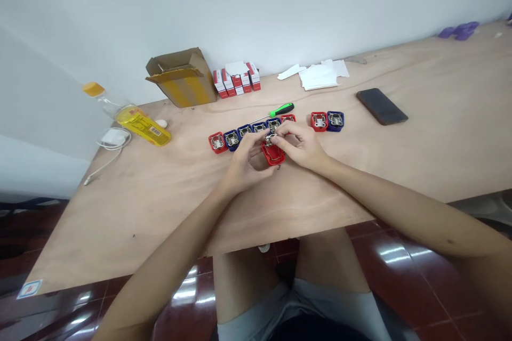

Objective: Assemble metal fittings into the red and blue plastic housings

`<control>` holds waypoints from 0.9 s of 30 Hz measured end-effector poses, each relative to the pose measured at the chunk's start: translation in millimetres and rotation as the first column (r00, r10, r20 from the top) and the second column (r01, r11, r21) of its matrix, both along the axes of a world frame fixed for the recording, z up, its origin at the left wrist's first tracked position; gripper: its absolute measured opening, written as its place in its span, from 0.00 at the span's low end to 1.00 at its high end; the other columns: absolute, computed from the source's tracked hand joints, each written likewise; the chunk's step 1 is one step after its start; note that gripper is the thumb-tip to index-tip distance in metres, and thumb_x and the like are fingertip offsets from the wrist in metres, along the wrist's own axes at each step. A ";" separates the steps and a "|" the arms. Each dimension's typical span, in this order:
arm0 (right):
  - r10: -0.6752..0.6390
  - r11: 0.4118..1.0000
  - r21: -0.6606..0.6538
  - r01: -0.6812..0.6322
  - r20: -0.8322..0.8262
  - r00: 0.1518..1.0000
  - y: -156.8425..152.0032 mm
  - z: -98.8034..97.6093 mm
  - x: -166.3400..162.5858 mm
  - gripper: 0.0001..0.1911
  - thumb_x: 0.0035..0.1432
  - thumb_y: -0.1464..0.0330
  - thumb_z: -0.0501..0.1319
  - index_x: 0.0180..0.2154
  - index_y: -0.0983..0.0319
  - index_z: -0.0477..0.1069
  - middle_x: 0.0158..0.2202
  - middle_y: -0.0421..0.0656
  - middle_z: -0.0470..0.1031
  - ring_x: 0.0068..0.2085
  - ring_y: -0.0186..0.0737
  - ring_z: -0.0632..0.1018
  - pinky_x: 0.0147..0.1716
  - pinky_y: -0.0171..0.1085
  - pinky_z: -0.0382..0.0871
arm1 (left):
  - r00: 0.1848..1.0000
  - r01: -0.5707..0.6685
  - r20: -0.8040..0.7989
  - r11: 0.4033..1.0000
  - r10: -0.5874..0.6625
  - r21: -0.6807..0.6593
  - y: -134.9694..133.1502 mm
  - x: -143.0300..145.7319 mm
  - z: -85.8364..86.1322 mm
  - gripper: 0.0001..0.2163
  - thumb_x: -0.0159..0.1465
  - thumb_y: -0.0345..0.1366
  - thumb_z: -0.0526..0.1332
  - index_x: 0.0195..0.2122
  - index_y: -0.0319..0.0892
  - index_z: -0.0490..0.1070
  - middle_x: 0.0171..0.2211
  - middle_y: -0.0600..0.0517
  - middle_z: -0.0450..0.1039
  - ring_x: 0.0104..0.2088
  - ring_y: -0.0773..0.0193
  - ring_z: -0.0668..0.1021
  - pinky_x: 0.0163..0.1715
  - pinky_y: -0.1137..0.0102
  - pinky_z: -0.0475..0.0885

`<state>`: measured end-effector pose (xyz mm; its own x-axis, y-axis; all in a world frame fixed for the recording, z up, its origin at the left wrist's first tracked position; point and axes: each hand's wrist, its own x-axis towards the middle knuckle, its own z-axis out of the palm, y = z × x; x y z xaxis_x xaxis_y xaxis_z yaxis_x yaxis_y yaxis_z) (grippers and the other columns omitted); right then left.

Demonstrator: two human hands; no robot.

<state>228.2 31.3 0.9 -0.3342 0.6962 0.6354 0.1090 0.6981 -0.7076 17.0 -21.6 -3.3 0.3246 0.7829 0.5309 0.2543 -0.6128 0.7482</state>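
Observation:
Between my hands is a red plastic housing (273,154) with metal wire parts inside, held near the middle of the table. My left hand (245,162) wraps its fingers and thumb around the housing's left side. With thumb and forefinger, my right hand (303,144) pinches the shiny metal clamp (271,139) at the housing's top end. Right behind my hands runs a row of similar red and blue housings with metal fittings, including a red one (217,142) at its left end and a blue one (231,140) beside it. My fingers partly cover that row.
Behind the row lies a green-and-black screwdriver (281,110). To its right sit another red housing (319,121) and blue housing (335,121), then a phone (381,106). Small boxes (237,81), an open carton (188,88), papers (322,74) and a bottle (142,123) stand farther back.

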 end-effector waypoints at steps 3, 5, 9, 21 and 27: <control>0.030 0.999 -0.016 -0.030 -0.014 0.999 -0.8 0.5 -1.7 0.10 0.72 0.60 0.65 0.37 0.57 0.77 0.37 0.44 0.80 0.39 0.46 0.81 0.43 0.49 0.78 | 0.998 0.028 0.059 0.998 -0.025 -0.053 0.3 -0.3 -1.8 0.28 0.65 0.41 0.75 0.64 0.50 0.70 0.61 0.42 0.69 0.62 0.50 0.78 0.59 0.53 0.83; 0.037 0.999 0.004 -0.037 -0.030 0.999 -1.3 0.3 -3.0 0.08 0.72 0.61 0.65 0.38 0.56 0.79 0.39 0.44 0.82 0.42 0.47 0.83 0.47 0.51 0.80 | 0.994 0.015 0.108 0.998 -0.009 -0.058 2.2 0.1 -4.3 0.22 0.68 0.42 0.72 0.62 0.49 0.72 0.60 0.42 0.71 0.61 0.51 0.79 0.57 0.55 0.84; 0.039 0.998 0.048 -0.038 -0.036 0.999 -2.4 -0.3 -5.5 0.08 0.72 0.62 0.65 0.38 0.55 0.81 0.41 0.45 0.84 0.44 0.48 0.84 0.49 0.53 0.81 | 0.980 -0.086 0.180 0.996 0.085 -0.001 5.1 1.7 -8.6 0.11 0.73 0.41 0.67 0.54 0.47 0.79 0.52 0.45 0.78 0.55 0.56 0.82 0.54 0.58 0.85; 0.029 0.994 0.110 -0.027 -0.018 0.999 -2.9 -1.8 -6.0 0.03 0.68 0.65 0.68 0.40 0.54 0.82 0.42 0.45 0.85 0.45 0.50 0.84 0.49 0.55 0.82 | 0.985 -0.171 0.037 0.968 0.167 0.184 1.6 -0.9 -2.5 0.17 0.72 0.36 0.68 0.61 0.49 0.78 0.48 0.46 0.82 0.47 0.60 0.83 0.47 0.61 0.85; 0.050 0.993 0.108 -0.047 -0.027 0.998 -1.2 -0.8 -5.6 0.02 0.67 0.65 0.69 0.41 0.54 0.82 0.42 0.45 0.85 0.46 0.50 0.84 0.49 0.54 0.82 | 0.989 -0.144 0.058 0.977 0.136 0.155 3.1 -0.1 -5.4 0.16 0.71 0.34 0.68 0.60 0.50 0.79 0.49 0.46 0.81 0.46 0.60 0.83 0.48 0.60 0.84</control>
